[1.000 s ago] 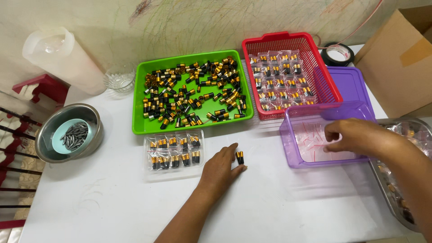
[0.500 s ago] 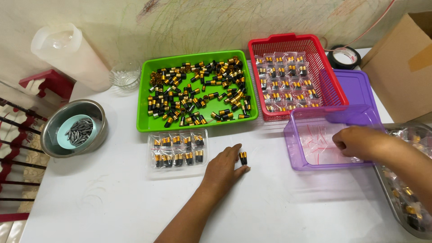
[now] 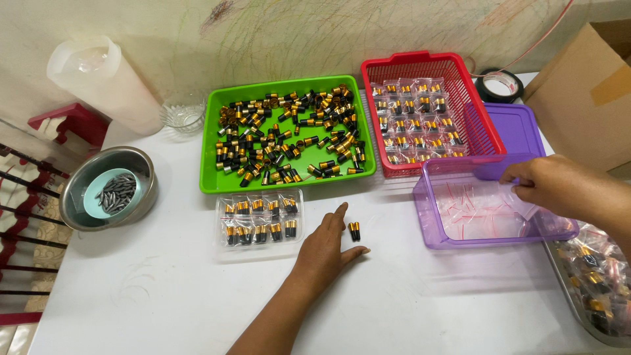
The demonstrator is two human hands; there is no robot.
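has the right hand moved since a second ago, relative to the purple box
Yes. The right hand has shifted toward the far right corner of the purple box, pinching a clear bag. Earlier it lay lower, over the middle of the right wall.

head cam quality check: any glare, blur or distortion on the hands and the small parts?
Head view: even, soft light, faint shadows under the left hand; batteries beside it sharp; clear bags in the purple bin glint slightly at the right hand; wide-angle bending at the edges, metal tray cut off at the corner.
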